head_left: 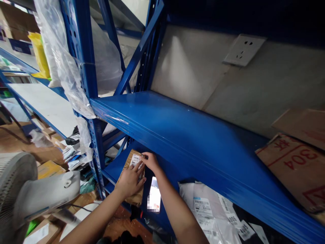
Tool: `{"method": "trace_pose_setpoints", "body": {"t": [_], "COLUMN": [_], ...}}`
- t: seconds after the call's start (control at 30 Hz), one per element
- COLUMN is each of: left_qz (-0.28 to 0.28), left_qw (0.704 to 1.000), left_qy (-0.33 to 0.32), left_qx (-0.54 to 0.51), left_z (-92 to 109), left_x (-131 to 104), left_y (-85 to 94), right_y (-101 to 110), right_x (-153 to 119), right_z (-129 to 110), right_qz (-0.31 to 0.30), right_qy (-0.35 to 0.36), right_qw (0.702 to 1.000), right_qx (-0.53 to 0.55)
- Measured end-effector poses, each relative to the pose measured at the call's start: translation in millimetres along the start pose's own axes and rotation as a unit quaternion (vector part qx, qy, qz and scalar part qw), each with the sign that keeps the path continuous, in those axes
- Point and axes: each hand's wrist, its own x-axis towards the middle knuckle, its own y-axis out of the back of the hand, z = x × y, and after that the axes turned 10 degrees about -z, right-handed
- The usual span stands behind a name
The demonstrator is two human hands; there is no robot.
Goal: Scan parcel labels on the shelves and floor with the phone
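A brown cardboard parcel (133, 200) wrapped in shiny tape lies on the lower blue shelf. It bears a white printed label (135, 158). My left hand (130, 180) rests over the parcel and its label, fingers spread and pressing on the surface. At the parcel's upper right edge, my right hand (150, 161) is closed in a pinch against the label's side. A small dark bit shows at its fingertips, too small to name. A phone (154, 195) with its screen lit lies beside the parcel, left of my right forearm.
Above my hands runs a blue metal shelf (177, 118), with a cardboard box (294, 166) at its right. White mailer bags (203, 206) lie low at right. A blue upright (85, 51) wrapped in plastic and a fan (45, 193) stand at left. Parcels (49, 169) are on the floor.
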Motion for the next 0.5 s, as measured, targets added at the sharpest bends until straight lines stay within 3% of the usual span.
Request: {"method": "trace_pose_setpoints", "body": {"t": [0.17, 0.5], "left_qz": [0.006, 0.013], "left_qw": [1.0, 1.0], "left_qy": [0.012, 0.01], "left_qx": [-0.01, -0.019], "left_z": [-0.2, 1.2], "left_x": [-1.3, 1.5], "left_y": [-2.0, 4.8], "right_y": [-2.7, -14.1], "right_x": [6.4, 7.3], "right_z": [5.8, 0.9], "right_qz": [-0.017, -0.015], "right_qy": [0.013, -0.033], "right_qw": [1.0, 0.999], "right_qx": [0.009, -0.018]}}
